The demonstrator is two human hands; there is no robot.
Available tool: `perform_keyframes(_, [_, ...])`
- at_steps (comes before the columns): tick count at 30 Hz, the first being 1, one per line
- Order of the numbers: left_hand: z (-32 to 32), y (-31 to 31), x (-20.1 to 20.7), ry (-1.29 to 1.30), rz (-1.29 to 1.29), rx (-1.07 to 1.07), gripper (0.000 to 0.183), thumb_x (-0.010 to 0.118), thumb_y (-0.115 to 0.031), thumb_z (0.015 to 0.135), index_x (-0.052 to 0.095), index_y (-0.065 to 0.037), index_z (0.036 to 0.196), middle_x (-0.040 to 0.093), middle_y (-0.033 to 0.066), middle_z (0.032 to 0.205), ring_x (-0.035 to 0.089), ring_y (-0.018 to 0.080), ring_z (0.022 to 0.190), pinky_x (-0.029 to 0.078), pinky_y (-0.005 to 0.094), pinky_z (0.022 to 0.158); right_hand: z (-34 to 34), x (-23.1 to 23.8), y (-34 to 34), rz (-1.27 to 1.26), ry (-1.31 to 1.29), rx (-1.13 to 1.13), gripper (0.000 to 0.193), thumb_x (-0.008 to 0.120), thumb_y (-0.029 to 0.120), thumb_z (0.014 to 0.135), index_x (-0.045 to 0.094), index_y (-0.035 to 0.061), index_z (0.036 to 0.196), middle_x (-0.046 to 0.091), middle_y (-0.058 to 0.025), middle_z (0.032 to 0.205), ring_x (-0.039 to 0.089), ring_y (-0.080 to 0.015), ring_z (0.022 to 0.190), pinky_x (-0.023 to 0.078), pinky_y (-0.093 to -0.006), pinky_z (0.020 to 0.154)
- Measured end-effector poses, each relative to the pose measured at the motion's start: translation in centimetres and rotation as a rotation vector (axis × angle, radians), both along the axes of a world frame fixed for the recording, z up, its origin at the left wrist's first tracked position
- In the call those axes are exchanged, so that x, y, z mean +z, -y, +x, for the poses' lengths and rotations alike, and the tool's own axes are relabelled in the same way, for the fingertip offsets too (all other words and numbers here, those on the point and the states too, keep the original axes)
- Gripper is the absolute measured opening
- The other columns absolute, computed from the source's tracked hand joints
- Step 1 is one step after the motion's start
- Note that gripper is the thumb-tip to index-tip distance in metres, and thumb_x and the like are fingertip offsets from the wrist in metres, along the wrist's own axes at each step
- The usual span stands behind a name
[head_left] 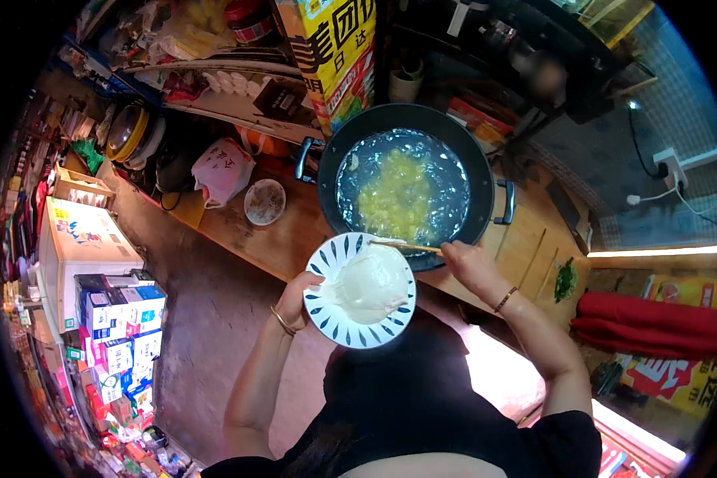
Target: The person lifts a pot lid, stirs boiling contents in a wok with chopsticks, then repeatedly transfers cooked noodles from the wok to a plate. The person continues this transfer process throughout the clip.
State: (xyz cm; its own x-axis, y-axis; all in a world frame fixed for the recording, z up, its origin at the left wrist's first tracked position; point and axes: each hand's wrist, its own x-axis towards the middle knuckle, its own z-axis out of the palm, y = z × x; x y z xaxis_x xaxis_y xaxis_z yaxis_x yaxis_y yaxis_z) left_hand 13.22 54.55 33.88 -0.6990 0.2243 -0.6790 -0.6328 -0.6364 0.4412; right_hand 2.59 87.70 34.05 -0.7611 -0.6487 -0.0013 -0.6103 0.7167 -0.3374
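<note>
My left hand (pixel 296 299) grips the left rim of a white plate (pixel 350 331) with dark leaf-shaped marks around its border. On the plate lies a smooth, wet white mass like soft dough or thick batter (pixel 370 283). My right hand (pixel 472 269) is closed around thin wooden chopsticks (pixel 418 248), whose tips reach the top edge of the white mass. Just beyond the plate stands a large dark two-handled pot (pixel 474 147) of bubbling liquid. Yellowish stuff (pixel 398 195) shows in the middle of the liquid, its kind unclear. The plate overlaps the pot's near rim.
A small dish (pixel 264 201) and a white plastic bag (pixel 223 171) sit left of the pot on the wooden counter (pixel 275 247). A tall yellow box (pixel 334 64) rises behind the pot. Green leaves (pixel 566 280) lie to the right, near a red folded cloth (pixel 653 325).
</note>
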Motion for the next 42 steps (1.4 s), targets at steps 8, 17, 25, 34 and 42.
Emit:
perform_keyframes(8, [0.2, 0.0, 0.1, -0.005, 0.081, 0.04, 0.05, 0.045, -0.018, 0.078, 0.044, 0.006, 0.122, 0.057, 0.0179, 0.114, 0.058, 0.0271, 0.102, 0.045, 0.037, 0.09, -4.1, -0.3, 0.1, -0.006, -0.104, 0.136, 0.009, 0.051, 0.018, 0.085, 0.053, 0.0091, 0.084, 0.056, -0.0093, 0.071, 0.058, -0.0289, 0.06, 0.045, -0.04, 0.049])
perform_keyframes(17, [1.8, -3.4, 1.5, -0.076, -0.011, 0.316, 0.045, 0.05, -0.018, 0.078, 0.048, 0.004, 0.117, 0.058, 0.0129, 0.108, 0.057, 0.023, 0.097, 0.045, 0.0322, 0.086, -4.5, 0.2, 2.5, 0.366, -0.002, -0.109, 0.018, 0.049, 0.008, 0.078, 0.062, 0.0023, 0.067, 0.062, -0.0187, 0.068, 0.063, -0.0327, 0.065, 0.051, -0.0416, 0.058])
perform_keyframes(25, [2.0, -4.9, 2.6, -0.119, -0.073, 0.412, 0.048, 0.047, -0.02, 0.08, 0.043, 0.004, 0.122, 0.054, 0.0132, 0.117, 0.054, 0.0248, 0.105, 0.041, 0.0352, 0.092, 3.4, 3.6, 2.2, -0.229, 0.355, -0.305, 0.025, 0.049, 0.021, 0.089, 0.057, -0.001, 0.079, 0.058, -0.0226, 0.07, 0.057, -0.0384, 0.065, 0.044, -0.0444, 0.059])
perform_keyframes(34, [2.3, -6.0, 3.3, -0.19, -0.06, 0.43, 0.047, 0.048, -0.019, 0.08, 0.045, 0.003, 0.121, 0.055, 0.0118, 0.115, 0.054, 0.0248, 0.105, 0.041, 0.0349, 0.091, 7.2, 0.9, 3.9, -0.285, 0.385, -0.372, 0.021, 0.05, 0.02, 0.088, 0.055, 0.001, 0.079, 0.057, -0.0202, 0.072, 0.055, -0.0386, 0.069, 0.043, -0.0474, 0.061])
perform_keyframes(42, [2.6, -4.8, 1.3, -0.153, -0.077, 0.433, 0.048, 0.048, -0.02, 0.078, 0.045, 0.003, 0.12, 0.055, 0.0122, 0.114, 0.055, 0.0253, 0.103, 0.042, 0.0347, 0.09, 6.4, 0.8, 3.3, -0.309, 0.318, -0.325, 0.018, 0.048, 0.017, 0.089, 0.054, 0.0007, 0.083, 0.056, -0.02, 0.076, 0.054, -0.0388, 0.072, 0.043, -0.0446, 0.062])
